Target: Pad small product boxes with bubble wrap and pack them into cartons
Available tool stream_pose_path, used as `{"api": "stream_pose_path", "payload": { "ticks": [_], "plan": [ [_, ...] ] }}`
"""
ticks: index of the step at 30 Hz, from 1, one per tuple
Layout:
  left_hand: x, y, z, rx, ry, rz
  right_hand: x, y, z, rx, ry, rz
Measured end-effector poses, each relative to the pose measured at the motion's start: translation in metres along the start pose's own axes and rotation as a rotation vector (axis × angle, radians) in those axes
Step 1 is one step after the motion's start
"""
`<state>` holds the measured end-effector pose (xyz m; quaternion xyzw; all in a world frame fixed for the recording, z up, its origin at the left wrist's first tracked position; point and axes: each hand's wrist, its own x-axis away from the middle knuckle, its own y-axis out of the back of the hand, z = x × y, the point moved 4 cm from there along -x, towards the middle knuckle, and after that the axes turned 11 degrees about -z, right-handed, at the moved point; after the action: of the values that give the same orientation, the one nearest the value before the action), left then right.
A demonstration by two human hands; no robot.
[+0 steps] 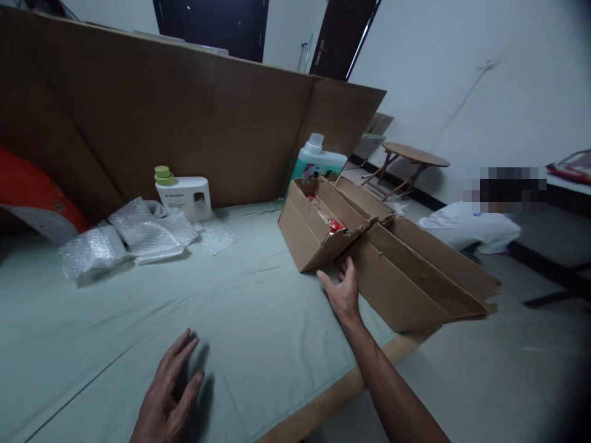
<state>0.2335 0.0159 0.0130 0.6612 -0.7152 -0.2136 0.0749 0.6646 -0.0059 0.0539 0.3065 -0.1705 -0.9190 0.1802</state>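
My left hand (170,389) hovers at the front of the cloth-covered table (249,344), fingers stretched and thumb apart, holding nothing. My right hand (342,290) reaches to the near corner where two cardboard boxes meet, its thumb spread from its fingers. The smaller open box (302,237) stands tilted and has red-and-clear wrapped items (333,225) inside. To its right, at the table edge, lies a longer open box (406,286). My fingertips are close to both boxes; whether they touch them I cannot tell.
Bubble wrap (152,231) lies at the left, beside a white bottle with a green cap (184,194) and an orange-red package (39,197). A teal detergent bottle (318,161) stands behind the boxes. A cardboard panel (194,117) lines the back. A person (471,224) crouches beyond the table.
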Motion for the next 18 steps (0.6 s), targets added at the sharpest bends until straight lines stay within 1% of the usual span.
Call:
{"api": "stream_pose_path", "payload": {
  "ticks": [2, 3, 5, 7, 9, 10, 12, 14, 16, 18],
  "plan": [
    [0.006, 0.001, 0.002, -0.014, -0.024, 0.004, 0.020, 0.006, -0.001, 0.013, -0.012, 0.061],
    [0.008, 0.001, 0.003, -0.029, -0.054, 0.009, 0.030, 0.005, 0.001, 0.013, -0.005, 0.116],
    [0.011, 0.000, 0.004, -0.074, -0.150, 0.012, 0.043, -0.003, 0.010, 0.004, 0.039, 0.263],
    [0.011, -0.002, 0.003, -0.131, -0.268, 0.001, 0.043, -0.017, 0.020, -0.001, 0.090, 0.370],
    [0.012, -0.004, 0.002, -0.172, -0.356, -0.016, 0.031, -0.030, 0.025, 0.017, 0.118, 0.418],
    [0.012, -0.005, 0.002, -0.178, -0.382, -0.024, 0.023, -0.035, 0.025, 0.031, 0.115, 0.417],
    [0.014, -0.006, 0.001, -0.169, -0.395, -0.039, 0.008, -0.041, 0.020, 0.070, 0.085, 0.405],
    [0.016, -0.006, -0.001, -0.153, -0.379, -0.041, -0.001, -0.043, 0.014, 0.125, 0.067, 0.422],
    [0.017, -0.004, -0.005, -0.146, -0.341, -0.019, -0.001, -0.044, 0.007, 0.168, 0.060, 0.472],
    [0.017, -0.001, -0.012, -0.146, -0.291, 0.040, 0.007, -0.051, 0.006, 0.167, 0.113, 0.540]
  ]
}}
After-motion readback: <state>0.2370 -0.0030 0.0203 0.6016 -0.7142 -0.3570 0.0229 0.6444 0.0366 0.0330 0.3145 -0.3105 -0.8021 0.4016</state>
